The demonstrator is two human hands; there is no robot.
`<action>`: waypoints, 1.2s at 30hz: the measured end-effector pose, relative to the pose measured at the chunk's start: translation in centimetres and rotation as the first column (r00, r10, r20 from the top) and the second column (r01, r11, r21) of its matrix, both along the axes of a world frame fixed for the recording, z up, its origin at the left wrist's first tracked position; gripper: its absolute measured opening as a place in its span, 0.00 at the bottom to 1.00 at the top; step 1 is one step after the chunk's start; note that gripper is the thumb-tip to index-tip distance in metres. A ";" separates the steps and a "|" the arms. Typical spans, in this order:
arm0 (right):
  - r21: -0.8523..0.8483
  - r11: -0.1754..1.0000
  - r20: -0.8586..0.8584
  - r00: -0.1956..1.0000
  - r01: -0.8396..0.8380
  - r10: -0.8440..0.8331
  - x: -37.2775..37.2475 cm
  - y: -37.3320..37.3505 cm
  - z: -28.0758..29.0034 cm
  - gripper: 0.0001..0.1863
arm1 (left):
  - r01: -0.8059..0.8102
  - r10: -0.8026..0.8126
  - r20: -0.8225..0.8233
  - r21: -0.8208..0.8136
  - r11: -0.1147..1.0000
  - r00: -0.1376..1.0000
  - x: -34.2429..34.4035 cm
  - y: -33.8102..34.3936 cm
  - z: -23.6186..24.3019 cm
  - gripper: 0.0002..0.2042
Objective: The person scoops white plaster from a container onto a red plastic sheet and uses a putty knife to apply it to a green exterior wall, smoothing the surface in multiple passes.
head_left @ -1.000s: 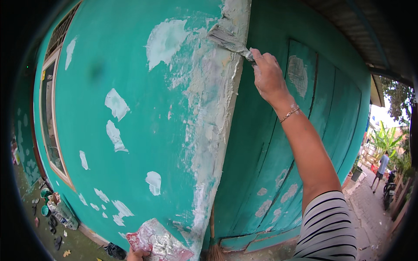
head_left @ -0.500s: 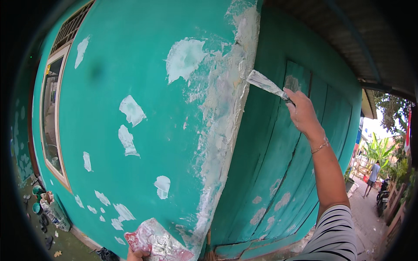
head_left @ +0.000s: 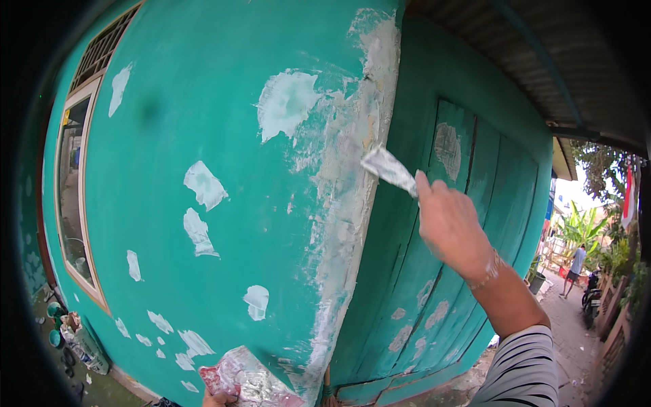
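Observation:
My right hand [head_left: 453, 227] grips a putty knife [head_left: 389, 169] whose blade is coated in whitish filler. The blade's tip lies at the filler-covered corner [head_left: 346, 176] of the green wall [head_left: 224, 122]; whether it presses on the filler I cannot tell. Low in the view, my left hand [head_left: 220, 399] is closed on the edge of a reddish board [head_left: 247, 380] smeared with wet filler. The board is close to the foot of the corner strip. Pale dried-looking patches [head_left: 286, 102] dot the wall left of the corner.
Right of the corner is a green plank panel [head_left: 447, 224]. A framed window [head_left: 78, 183] is at the left, with a sack [head_left: 83, 342] and buckets [head_left: 55, 338] below it. A broom [head_left: 329, 393] leans near the corner's base. Along the path [head_left: 573, 339] at right, a person [head_left: 576, 270] walks near a motorbike [head_left: 592, 298].
My right hand has brought the putty knife down and left along the corner, its blade now over the filler strip. My left hand with the board has barely moved.

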State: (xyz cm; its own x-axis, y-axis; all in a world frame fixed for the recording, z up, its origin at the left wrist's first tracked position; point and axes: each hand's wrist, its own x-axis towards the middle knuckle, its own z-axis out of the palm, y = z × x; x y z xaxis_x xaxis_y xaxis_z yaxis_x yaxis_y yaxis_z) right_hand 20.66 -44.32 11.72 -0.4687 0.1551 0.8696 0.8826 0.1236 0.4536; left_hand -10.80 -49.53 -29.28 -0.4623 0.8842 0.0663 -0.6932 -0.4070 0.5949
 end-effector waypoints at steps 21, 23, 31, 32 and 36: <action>-0.015 0.988 -0.226 0.963 -0.156 0.149 -4.0 -2.5 0.1 0.14 | -0.066 0.040 -0.082 -0.339 0.938 0.996 -3.6 -3.3 4.8 0.26; 0.045 0.984 -0.205 0.962 -0.174 0.179 -3.5 -2.5 2.7 0.14 | 0.006 -0.017 -0.071 -0.156 0.988 0.997 -5.5 -1.4 2.1 0.33; -0.028 0.995 -0.280 0.956 -0.095 0.083 -5.1 1.6 -0.6 0.18 | -0.034 0.004 -0.110 -0.270 0.962 0.994 -5.4 -1.0 2.7 0.26; -0.068 0.990 -0.300 0.949 -0.126 0.100 -4.8 1.1 -2.4 0.19 | -0.069 0.033 -0.121 -0.314 0.947 0.992 -5.5 -1.5 2.8 0.24; 0.120 0.938 -0.285 0.894 -0.325 0.346 -2.3 1.6 -3.2 0.22 | -0.104 0.048 -0.152 -0.387 0.916 0.987 -5.3 -2.3 3.2 0.21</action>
